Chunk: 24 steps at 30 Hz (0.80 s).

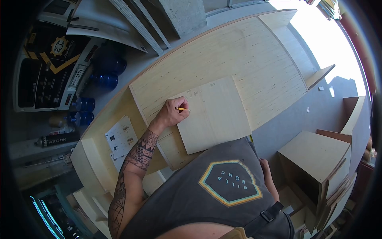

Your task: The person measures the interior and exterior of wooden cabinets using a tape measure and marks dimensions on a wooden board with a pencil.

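Observation:
My left hand (173,113), on a tattooed forearm, is closed around a yellow pencil (182,108). The pencil tip rests on the upper left corner of a small square plywood panel (217,117), where faint handwriting shows. That panel lies on a large plywood sheet (246,59) that serves as the work surface. My right hand (264,164) hangs low beside my hip at the sheet's near edge. My torso mostly hides it and its fingers cannot be seen.
A printed sheet with pictures (121,139) lies left of my forearm. Blue water jugs (105,79), a black and yellow machine (47,67) and a can (55,140) stand at the left. An open plywood box (314,153) with stacked boards sits at the right.

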Available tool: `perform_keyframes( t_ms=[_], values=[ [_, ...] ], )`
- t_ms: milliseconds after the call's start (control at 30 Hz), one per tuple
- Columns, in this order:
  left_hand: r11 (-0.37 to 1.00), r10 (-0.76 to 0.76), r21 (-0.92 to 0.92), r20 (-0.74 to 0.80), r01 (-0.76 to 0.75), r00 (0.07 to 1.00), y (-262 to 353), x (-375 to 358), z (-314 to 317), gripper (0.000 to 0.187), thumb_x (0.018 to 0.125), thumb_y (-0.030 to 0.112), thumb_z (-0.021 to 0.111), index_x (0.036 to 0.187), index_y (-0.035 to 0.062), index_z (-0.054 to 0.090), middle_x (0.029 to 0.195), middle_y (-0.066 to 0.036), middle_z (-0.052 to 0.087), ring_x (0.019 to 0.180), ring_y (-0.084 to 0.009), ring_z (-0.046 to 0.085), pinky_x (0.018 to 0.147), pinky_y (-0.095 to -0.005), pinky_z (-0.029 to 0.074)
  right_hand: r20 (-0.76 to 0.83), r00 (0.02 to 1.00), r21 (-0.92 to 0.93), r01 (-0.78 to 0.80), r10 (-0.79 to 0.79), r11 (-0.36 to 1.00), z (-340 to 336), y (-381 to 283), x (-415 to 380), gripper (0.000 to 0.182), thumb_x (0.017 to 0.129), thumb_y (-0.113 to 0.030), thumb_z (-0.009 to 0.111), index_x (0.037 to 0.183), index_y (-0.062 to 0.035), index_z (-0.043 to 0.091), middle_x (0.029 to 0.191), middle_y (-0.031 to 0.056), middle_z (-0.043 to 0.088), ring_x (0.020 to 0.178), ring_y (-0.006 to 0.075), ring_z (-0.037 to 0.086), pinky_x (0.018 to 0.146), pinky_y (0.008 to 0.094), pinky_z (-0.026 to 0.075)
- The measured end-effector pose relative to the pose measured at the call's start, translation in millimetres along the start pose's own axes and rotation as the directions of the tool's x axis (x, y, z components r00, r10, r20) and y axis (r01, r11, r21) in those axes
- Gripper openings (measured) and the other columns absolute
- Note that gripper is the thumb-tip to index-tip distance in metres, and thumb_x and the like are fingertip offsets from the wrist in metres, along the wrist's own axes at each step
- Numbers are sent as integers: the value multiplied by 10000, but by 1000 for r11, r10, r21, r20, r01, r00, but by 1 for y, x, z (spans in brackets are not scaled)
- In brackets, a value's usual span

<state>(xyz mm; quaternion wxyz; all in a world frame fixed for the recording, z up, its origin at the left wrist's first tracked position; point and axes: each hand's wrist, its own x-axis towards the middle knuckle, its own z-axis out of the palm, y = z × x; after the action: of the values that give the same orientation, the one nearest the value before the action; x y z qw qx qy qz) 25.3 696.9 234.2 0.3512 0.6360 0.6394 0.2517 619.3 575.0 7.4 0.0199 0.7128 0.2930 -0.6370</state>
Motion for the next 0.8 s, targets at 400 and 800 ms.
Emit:
perform_keyframes(
  t_ms=[400, 800],
  values=[
    [997, -59, -48, 49, 61, 997, -1, 1, -2, 124, 857, 123, 724, 871, 19, 659, 744, -52, 689, 684, -126, 647, 661, -307, 547, -281, 916, -322, 190, -286, 927, 10, 53, 66, 541, 1007, -462, 610, 1084, 60, 728, 915, 283, 740, 802, 414, 694, 739, 538, 529],
    [999, 5, -52, -42, -7, 999, -5, 7, 9, 133, 857, 132, 726, 860, 25, 647, 727, -47, 662, 666, -110, 624, 627, -300, 525, -292, 942, -212, 102, -163, 972, 12, 23, 14, 529, 1025, -413, 594, 1053, 102, 713, 902, 271, 740, 782, 397, 686, 701, 514, 524]
  ],
)
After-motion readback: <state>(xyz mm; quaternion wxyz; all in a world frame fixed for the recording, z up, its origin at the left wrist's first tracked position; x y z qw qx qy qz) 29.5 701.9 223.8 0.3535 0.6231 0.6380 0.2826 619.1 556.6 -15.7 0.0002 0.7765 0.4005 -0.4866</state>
